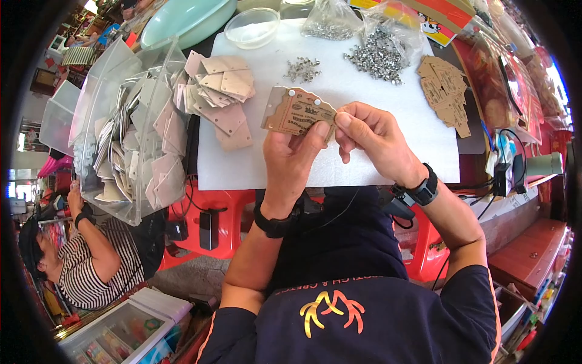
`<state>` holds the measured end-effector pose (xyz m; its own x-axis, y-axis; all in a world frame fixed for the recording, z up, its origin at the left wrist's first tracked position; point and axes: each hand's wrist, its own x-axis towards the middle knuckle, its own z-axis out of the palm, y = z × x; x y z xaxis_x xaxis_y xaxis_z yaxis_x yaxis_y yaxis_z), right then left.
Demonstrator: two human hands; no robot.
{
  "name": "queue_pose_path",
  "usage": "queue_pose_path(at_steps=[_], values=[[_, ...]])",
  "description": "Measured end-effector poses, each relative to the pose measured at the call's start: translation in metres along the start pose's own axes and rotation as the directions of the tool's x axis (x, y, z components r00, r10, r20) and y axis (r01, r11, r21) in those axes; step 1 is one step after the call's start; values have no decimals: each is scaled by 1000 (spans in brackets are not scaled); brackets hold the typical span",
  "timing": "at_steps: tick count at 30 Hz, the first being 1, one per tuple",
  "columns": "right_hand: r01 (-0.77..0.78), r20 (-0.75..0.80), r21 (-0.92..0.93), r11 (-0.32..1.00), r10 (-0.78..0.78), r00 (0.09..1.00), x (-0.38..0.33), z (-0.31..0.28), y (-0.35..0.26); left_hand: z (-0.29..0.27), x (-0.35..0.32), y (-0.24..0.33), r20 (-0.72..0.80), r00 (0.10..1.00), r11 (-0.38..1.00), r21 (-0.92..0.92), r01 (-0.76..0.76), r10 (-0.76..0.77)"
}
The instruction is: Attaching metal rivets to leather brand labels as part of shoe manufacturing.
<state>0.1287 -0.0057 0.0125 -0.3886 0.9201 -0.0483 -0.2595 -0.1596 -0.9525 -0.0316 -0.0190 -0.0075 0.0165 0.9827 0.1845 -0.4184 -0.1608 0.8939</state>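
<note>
Above the white foam sheet (242, 170), both my hands hold a brown printed card (285, 115) with a wavy top edge and pale round studs along it. A plainer greyish-tan layer shows at its left end. My left hand (288, 161) grips it from below, thumb across its front. With thumb and fingertips, my right hand (379, 136) pinches the card's right end; whether a small part sits in that pinch is hidden. Just beyond lies a small heap of metal fasteners (302, 70). Left of my hands are stacked plain pinkish-tan cards (227, 82) with small holes.
A clear plastic bin (130, 206) full of plain cards stands at the left. Bags of metal fasteners (379, 57), a clear round tub (253, 27) and a pale green basin (182, 21) line the back. Printed cards (445, 91) lie right. Another person (97, 261) sits at left.
</note>
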Motion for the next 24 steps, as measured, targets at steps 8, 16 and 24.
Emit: queue_pose_path(at_steps=[8,16,24], values=[[32,-123,-392,919,-87,989,0,1,7,-8,-5,-5,-91,993,994,67,80,-74],[194,30,-727,659,-252,967,6,0,-9,-9,-8,-4,-72,989,992,3,127,-127],[193,150,-759,621,-122,981,23,-14,-23,-12,-6,-3,-96,987,991,-58,124,-130]])
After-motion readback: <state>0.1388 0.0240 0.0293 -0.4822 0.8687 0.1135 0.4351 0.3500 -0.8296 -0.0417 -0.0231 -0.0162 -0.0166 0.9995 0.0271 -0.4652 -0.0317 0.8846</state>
